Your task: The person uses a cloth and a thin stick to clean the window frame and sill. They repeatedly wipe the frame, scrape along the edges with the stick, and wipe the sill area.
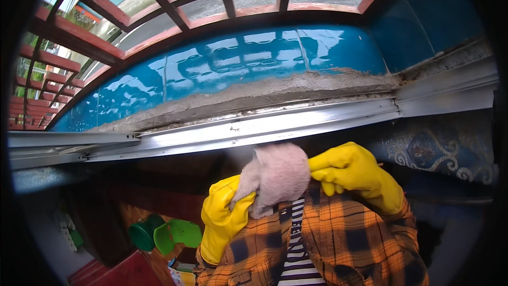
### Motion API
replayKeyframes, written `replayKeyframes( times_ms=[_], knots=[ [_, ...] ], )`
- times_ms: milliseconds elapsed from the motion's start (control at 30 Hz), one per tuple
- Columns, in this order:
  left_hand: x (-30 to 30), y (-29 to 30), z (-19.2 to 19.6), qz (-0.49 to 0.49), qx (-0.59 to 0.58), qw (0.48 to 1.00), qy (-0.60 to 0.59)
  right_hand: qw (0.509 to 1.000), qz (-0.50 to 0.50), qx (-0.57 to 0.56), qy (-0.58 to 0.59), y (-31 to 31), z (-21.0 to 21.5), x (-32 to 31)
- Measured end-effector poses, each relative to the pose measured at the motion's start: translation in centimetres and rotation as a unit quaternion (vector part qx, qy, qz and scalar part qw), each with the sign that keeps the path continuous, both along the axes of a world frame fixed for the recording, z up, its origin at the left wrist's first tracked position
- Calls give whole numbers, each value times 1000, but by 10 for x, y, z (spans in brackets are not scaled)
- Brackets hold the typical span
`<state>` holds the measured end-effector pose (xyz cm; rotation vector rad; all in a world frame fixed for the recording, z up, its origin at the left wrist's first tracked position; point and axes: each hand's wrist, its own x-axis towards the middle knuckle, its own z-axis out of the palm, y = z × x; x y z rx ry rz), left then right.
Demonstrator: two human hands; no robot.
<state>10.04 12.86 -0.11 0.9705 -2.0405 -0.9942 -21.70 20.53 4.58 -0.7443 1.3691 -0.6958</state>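
Observation:
Both my hands wear yellow rubber gloves and hold up a pale pink cloth (283, 175) in front of my chest. My left hand (227, 212) has its fingers closed on the cloth's lower left part. On the other side, my right hand (352, 172) pinches the cloth's right edge between thumb and fingers. The cloth is bunched and folded between the two gloves. Just beyond it runs the silver metal window track (264, 124), apart from my hands.
Past the track lies a rough cement strip (227, 100), then a glossy blue tiled ledge (227, 66). A reddish grille (254, 13) closes off the far side. A patterned dark blue curtain (434, 151) hangs at right. Green containers (177, 234) stand low at left.

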Motion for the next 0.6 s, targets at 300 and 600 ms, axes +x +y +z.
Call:
replayKeyframes(
  times_ms=[300, 600],
  knots=[
    [-23, -71, 57, 35, -299, 950, -87, 973, -134, -91, 166, 3, 29, -28],
    [-32, -118, 32, -60, -254, 949, -175, 673, 19, -209, 709, -8, 89, -49]
  ],
)
